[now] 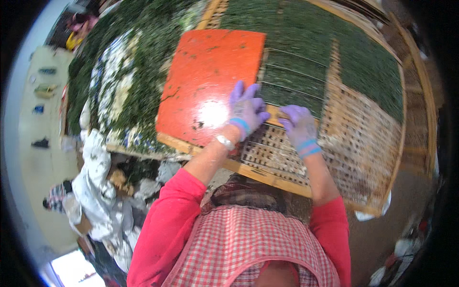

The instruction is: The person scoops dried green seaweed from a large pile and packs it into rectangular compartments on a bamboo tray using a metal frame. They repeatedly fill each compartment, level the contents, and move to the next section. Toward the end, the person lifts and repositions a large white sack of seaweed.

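Observation:
A smooth orange-red board [211, 71], dotted with green bits, lies left of centre on a wooden frame. My left hand [246, 107], in a purple and grey glove, rests with spread fingers at its right edge. Beside the board is a metal wire rack [297, 70] with dark green plant matter under its upper bars and bare woven lattice under its lower ones. My right hand [296, 123], gloved alike, has bent fingers at the right part of a short wooden bar [273, 114] lying across the rack; whether it grips the bar cannot be told.
A large wood-framed woven tray [362, 147] holds a layer of dark green strands [369, 82] on its far part. Left of the board, a heap of green plant matter [150, 79] lies over white cloth or sacks. White sacks [96, 201] lie at lower left. People are in the left background.

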A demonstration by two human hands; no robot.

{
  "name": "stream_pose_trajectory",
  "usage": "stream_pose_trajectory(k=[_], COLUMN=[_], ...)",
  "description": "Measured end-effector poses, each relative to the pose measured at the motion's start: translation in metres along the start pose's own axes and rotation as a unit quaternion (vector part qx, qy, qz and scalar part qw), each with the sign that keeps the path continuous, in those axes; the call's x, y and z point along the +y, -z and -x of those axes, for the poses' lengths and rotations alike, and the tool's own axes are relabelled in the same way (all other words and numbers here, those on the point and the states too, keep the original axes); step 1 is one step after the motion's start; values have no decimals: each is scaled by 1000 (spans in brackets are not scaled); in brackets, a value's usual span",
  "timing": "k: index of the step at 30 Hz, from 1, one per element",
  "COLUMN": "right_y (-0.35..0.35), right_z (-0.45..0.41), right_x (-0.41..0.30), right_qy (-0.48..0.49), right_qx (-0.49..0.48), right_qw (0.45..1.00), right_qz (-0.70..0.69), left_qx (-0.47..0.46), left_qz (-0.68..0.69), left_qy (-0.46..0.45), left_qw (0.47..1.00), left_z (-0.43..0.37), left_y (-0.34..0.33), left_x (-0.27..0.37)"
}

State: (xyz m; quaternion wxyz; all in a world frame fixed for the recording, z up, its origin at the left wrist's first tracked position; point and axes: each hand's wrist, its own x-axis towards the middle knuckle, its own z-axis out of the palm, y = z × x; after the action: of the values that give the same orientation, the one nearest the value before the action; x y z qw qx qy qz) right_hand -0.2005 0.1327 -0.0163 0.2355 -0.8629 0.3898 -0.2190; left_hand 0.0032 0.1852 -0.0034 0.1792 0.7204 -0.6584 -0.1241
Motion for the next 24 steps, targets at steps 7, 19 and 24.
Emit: stream_pose_trajectory(k=[7, 19, 24], right_y=[-5, -61, -150], right_z=[3, -47, -57], right_x=[7, -189, -297], right_qy=[-23, 110, 136], right_qx=[32, 74, 1], right_qw=[998, 986, 991], right_qz=[-45, 97, 6], left_qx=[9, 365, 212], left_qz=[53, 81, 77], left_qy=[-77, 558, 430], left_qw=[996, 741, 874], left_z=[22, 214, 184], left_y=[15, 181, 175], left_x=[-10, -459, -446])
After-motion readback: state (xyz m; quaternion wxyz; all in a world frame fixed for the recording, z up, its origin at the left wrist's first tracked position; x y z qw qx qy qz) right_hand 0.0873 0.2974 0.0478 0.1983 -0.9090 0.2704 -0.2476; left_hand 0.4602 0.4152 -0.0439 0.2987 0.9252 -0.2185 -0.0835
